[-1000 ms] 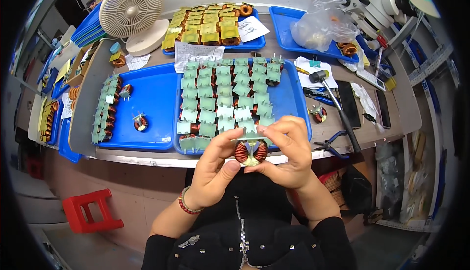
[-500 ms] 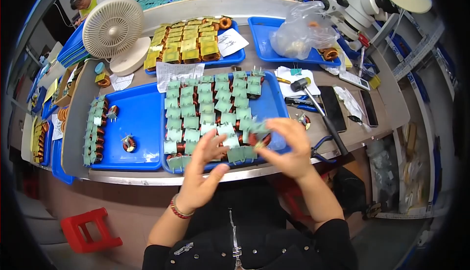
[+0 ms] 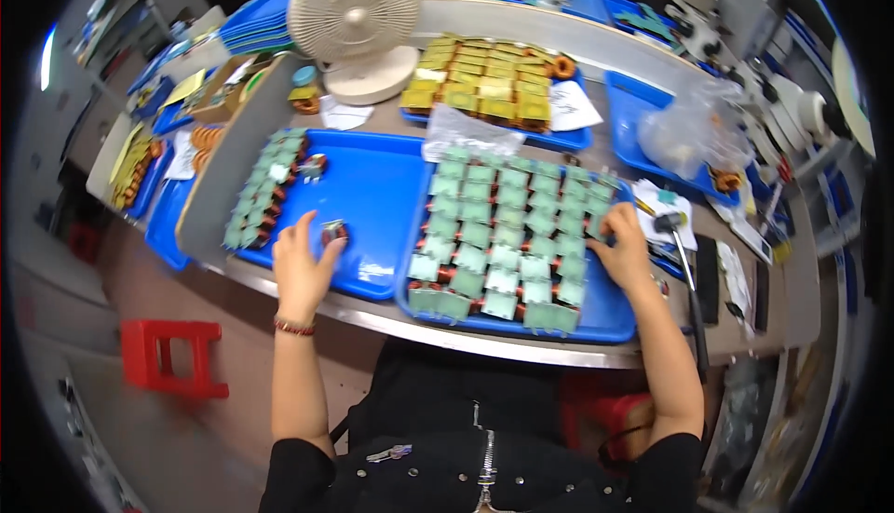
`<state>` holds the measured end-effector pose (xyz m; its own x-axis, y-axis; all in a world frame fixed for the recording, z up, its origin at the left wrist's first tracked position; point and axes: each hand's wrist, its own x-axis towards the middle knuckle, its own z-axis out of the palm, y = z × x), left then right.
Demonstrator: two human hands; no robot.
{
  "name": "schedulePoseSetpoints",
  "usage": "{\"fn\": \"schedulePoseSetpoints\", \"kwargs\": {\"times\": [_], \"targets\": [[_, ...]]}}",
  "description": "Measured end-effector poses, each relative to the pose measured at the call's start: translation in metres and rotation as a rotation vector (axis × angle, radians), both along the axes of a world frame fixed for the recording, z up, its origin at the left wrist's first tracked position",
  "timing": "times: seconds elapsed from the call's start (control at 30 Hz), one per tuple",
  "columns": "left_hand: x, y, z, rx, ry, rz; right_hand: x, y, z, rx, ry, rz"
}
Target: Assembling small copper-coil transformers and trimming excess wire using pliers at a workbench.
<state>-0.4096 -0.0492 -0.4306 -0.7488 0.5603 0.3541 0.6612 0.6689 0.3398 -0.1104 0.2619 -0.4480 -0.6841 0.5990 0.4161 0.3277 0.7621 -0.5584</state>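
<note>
Over the front edge of the left blue tray (image 3: 372, 276), my left hand (image 3: 303, 266) is open, thumb and fingers apart. A small copper-wound coil (image 3: 334, 232) lies just beside its fingertips. My right hand (image 3: 622, 248) is at the right side of the other blue tray (image 3: 610, 319), with thumb and fingers closed on a green-plated coil (image 3: 598, 221) at the end of the rows. Rows of green-plated coils (image 3: 507, 234) fill most of that tray. In the left tray, another loose coil (image 3: 314, 168) lies near a column of green-plated coils (image 3: 268, 187).
Behind the trays stand a beige fan (image 3: 354, 16) and a tray of yellow-plated coils (image 3: 494, 85). To the right lie a hammer (image 3: 684, 266), a plastic bag (image 3: 694, 131) and a dark phone (image 3: 762, 295). A red stool (image 3: 172, 357) stands on the floor at left.
My hands have moved apart. The right carried a green-plated coil from above the tray to its right side; the left went over to the left tray. The whole view has shifted left.
</note>
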Motion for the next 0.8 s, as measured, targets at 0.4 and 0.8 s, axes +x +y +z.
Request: {"fn": "schedulePoseSetpoints", "kwargs": {"times": [0.4, 0.8], "targets": [[-0.001, 0.004, 0.001, 0.853, -1.328, -0.397, 0.008, -0.010, 0.004, -0.091, -0.002, 0.058], [0.082, 0.023, 0.040, 1.283, -2.047, -1.084, 0.015, -0.016, 0.012, 0.135, -0.017, 0.030]]}}
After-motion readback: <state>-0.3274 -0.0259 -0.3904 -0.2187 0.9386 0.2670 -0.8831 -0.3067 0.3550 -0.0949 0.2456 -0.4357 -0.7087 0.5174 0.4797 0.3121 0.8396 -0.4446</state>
